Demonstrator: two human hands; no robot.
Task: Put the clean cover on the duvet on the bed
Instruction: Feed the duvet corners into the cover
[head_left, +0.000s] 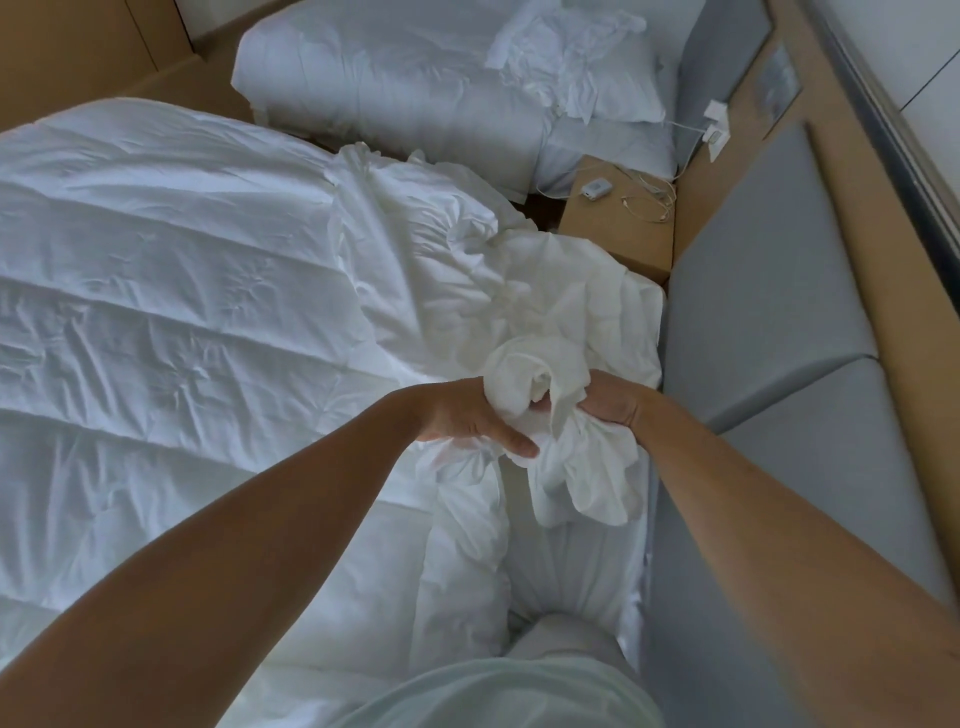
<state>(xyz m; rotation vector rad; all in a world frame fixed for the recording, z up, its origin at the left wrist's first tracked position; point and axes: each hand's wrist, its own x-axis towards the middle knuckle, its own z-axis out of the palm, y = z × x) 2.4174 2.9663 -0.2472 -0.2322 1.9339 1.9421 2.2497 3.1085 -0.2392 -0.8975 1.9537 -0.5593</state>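
A white quilted duvet (156, 291) lies spread over the near bed, filling the left half of the view. The thinner white cover (524, 291) is bunched in a crumpled heap at the bed's head end, right of centre. My left hand (467, 415) grips a gathered wad of that cover from the left, thumb stretched along the cloth. My right hand (610, 400) grips the same wad from the right, fingers buried in the folds. A loose tail of cover hangs below both hands. Which part of the cover I hold is hidden by the folds.
A grey padded headboard (769, 322) runs along the right. A wooden bedside table (618, 228) with a small white device and cables stands between the beds. A second bed (395, 78) with a white duvet, crumpled linen and pillows lies beyond.
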